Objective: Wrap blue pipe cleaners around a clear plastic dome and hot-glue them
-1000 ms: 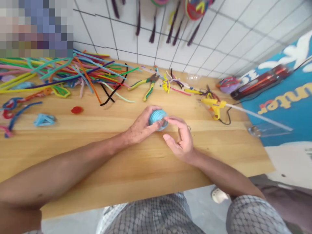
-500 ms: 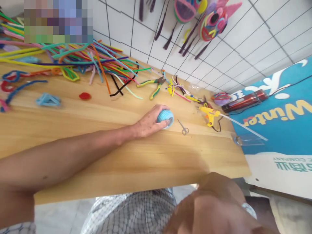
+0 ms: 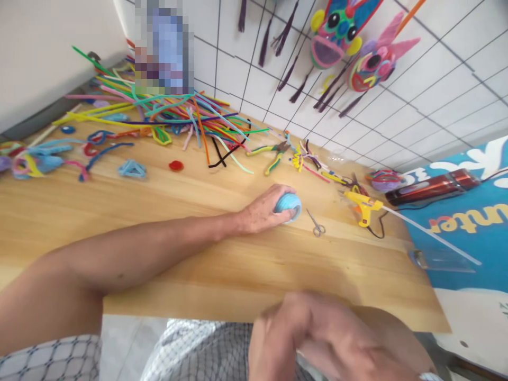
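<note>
My left hand (image 3: 264, 211) is wrapped round a light-blue ball (image 3: 289, 205) that looks wound in coils, holding it low over the tabletop. On its right side the ball shows a greyish hollow or end. Small scissors (image 3: 317, 225) lie on the wood just right of it, apart from the hand. Close to my body, at the table's front edge, is my right hand (image 3: 309, 338), bent and smeared by motion. Its fingers are not clear enough to show whether they hold anything.
On the wooden table (image 3: 178, 196) lie a heap of coloured pipe cleaners (image 3: 190, 116), pliers (image 3: 273, 156), a red piece (image 3: 175, 165) and a blue folded piece (image 3: 132, 168). A yellow glue gun (image 3: 363, 206) and a dark red flask (image 3: 432, 186) are at right. Colourful masks (image 3: 337, 32) hang behind.
The view has shifted, so the table contents appear further right and lower. My right hand has come up and leftward near the table edge. My left hand still holds the ball.
</note>
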Action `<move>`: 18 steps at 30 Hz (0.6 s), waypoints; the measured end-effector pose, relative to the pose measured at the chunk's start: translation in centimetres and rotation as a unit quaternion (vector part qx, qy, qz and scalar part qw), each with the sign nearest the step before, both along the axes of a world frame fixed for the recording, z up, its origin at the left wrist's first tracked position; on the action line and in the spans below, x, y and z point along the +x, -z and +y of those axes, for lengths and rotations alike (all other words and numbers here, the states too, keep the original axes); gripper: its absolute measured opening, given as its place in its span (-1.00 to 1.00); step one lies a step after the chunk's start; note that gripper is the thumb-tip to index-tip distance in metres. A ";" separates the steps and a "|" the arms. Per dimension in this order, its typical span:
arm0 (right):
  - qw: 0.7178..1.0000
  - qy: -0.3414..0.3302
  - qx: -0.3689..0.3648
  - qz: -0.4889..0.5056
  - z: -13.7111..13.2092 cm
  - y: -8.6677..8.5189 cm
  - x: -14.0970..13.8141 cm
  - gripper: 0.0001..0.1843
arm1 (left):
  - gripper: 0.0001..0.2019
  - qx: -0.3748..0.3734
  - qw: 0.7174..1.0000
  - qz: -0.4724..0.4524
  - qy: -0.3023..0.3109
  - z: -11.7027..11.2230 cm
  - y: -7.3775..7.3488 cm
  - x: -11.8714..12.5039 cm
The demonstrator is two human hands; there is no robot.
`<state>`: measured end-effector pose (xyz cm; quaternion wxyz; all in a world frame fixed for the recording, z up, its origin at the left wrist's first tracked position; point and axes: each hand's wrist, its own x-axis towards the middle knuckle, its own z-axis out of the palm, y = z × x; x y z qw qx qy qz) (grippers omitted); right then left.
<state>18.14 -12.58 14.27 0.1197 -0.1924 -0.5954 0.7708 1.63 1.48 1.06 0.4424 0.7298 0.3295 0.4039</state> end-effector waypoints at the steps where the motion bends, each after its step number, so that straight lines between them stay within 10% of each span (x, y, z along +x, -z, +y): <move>1: 0.999 0.045 0.000 0.020 0.6 1.0 -0.3 -0.28 | -0.53 0.002 1.000 -0.002 0.001 0.0 0.0 0.0; 5: 0.948 0.291 0.132 0.013 3.6 5.3 1.2 -0.56 | -0.53 0.017 1.000 -0.016 0.005 0.3 0.4 0.2; 13: 0.715 0.551 0.407 -0.137 9.8 11.5 8.5 -0.74 | -0.51 0.015 1.000 0.005 0.006 0.2 0.2 0.1; 18: 0.737 0.458 0.470 -0.163 10.1 14.5 8.6 -0.34 | -0.50 0.016 1.000 0.018 0.014 0.0 0.0 -0.3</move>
